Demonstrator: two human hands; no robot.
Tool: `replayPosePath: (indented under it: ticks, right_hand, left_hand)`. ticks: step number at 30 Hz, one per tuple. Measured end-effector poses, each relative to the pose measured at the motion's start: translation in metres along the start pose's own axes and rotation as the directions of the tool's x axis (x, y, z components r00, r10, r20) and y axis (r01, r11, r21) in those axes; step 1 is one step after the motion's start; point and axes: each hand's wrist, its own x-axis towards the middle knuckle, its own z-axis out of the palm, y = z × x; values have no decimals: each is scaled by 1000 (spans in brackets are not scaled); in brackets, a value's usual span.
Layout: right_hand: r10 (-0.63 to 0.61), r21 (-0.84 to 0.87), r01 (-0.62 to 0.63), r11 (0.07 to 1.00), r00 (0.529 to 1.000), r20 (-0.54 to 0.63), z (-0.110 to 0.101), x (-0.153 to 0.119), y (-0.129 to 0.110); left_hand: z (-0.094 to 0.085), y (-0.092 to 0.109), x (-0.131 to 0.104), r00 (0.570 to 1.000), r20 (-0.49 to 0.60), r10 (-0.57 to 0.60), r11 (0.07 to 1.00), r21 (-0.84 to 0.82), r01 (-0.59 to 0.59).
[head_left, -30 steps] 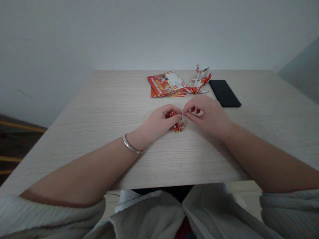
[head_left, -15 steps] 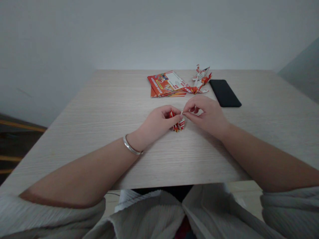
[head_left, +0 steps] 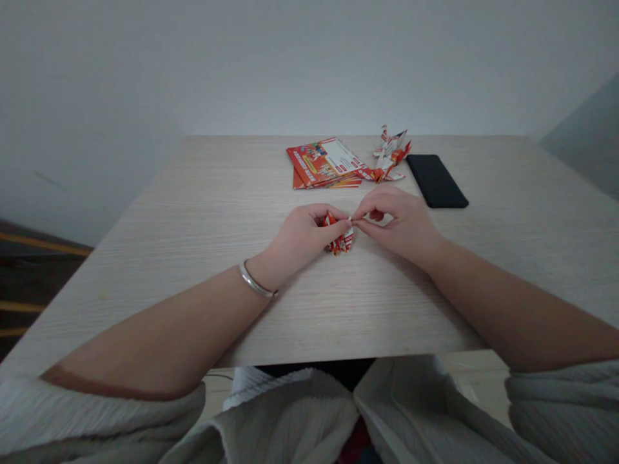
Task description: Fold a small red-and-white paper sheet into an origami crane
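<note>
A small folded paper piece (head_left: 342, 240), red and white with pleated edges, is gripped by my left hand (head_left: 309, 233) between thumb and fingers. My right hand (head_left: 399, 222) pinches its white tip with thumb and forefinger, so the two hands almost meet over the table. A silver bangle circles my left wrist. Beyond the hands lies a stack of red printed paper cards (head_left: 322, 164). Folded paper figures (head_left: 389, 156) in red and white stand at the stack's right edge.
A black phone (head_left: 438, 182) lies flat on the pale wooden table (head_left: 193, 212), right of the paper figures. The table's back edge meets a plain wall. Its front edge runs just before my lap.
The folded paper piece has shifted slightly left and tilted in my left hand. My right fingertips have moved a little left with its tip.
</note>
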Motion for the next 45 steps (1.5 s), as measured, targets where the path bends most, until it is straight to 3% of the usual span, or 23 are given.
replayPosePath:
  ticks: [15,22,27,35,45]
  right_hand:
    - [65,71,-69,995,996,60,5,0,-5]
    - [334,194,-352,916,935,119,10,0,-6]
    - [395,236,-431,871,900,184,11,0,-2]
    - [323,224,-344,912,938,126,10,-2,-1]
    - [201,101,-202,974,979,14,7,0,-10]
  left_hand:
    - [-1,2,0,1000,-30,-5,1000,-13,5]
    - [-2,4,0,1000,-13,-12,998,-56,11]
    - [-2,2,1,1000,-17,-14,999,-43,13]
    - [-1,-4,3,1000,-7,-23,992,-123,22]
    - [0,-4,3,999,29,-15,995,-103,18]
